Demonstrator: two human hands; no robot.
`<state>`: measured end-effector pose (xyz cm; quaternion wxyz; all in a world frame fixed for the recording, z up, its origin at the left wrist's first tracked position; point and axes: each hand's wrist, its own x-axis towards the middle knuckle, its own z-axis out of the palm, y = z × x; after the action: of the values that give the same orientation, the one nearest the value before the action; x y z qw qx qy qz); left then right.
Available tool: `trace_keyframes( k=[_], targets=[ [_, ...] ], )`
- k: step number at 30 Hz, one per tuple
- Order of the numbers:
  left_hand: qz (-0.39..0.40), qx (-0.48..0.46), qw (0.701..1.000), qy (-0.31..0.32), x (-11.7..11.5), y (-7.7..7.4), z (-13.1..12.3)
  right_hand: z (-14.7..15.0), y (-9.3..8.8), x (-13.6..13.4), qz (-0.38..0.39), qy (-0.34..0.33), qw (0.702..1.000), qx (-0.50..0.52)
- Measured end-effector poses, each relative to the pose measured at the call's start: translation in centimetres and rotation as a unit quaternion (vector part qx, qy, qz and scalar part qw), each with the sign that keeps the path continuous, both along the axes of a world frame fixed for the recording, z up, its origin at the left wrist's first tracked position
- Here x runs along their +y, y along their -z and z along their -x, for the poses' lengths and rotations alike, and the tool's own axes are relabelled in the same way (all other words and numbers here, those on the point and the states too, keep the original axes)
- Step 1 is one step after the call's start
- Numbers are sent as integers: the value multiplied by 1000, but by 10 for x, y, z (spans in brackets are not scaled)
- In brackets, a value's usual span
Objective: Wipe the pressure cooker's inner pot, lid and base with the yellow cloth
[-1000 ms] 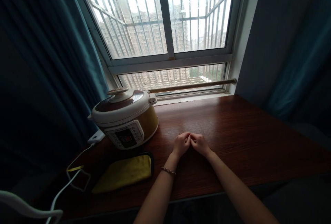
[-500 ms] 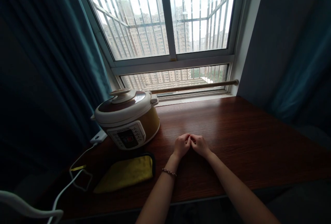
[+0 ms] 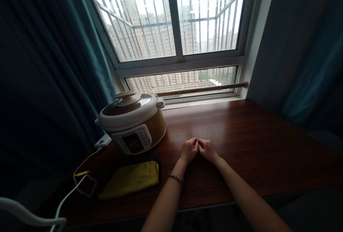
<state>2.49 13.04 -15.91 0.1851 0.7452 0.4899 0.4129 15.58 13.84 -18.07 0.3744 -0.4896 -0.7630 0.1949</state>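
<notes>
My left hand (image 3: 189,150) and my right hand (image 3: 208,150) rest on the dark reddish wooden table (image 3: 241,132), fists closed and knuckles touching. No object shows in either one. A braided bracelet (image 3: 176,177) circles my left wrist. To the left of my hands stands a white and gold electric pressure cooker (image 3: 134,121), its lid on and its control panel facing me. In front of the cooker lies a folded yellow cloth (image 3: 131,178) with a dark edge, nearest to my left forearm.
A white power strip (image 3: 103,141) sits left of the cooker, with a white cable (image 3: 66,194) looping near the table's left end. Behind the table, a barred window (image 3: 177,18) has a rail (image 3: 203,90) across its lower part. Blue curtains (image 3: 80,46) hang at the side.
</notes>
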Motion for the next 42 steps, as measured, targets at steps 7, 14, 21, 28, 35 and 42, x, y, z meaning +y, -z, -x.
trace_keyframes(
  k=[7,14,21,28,35,42],
  targets=[
    [10,-20,1000,-6,-3,-4,-1,-1,0,0,0,1,1000,-4],
    [9,-22,1000,-6,-1,-2,-1,-1,-1,-1,1,0,1000,-8],
    [-1,2,1000,3,2,3,0,0,-1,-1,2,-2,1000,-12],
    [-5,11,1000,2,3,4,1,0,0,0,5,5,1000,-16],
    [-8,6,1000,-3,1,2,0,0,-1,-1,3,10,1000,-20],
    [-6,12,1000,-4,0,-1,0,0,-1,-1,2,6,1000,-24]
  ],
)
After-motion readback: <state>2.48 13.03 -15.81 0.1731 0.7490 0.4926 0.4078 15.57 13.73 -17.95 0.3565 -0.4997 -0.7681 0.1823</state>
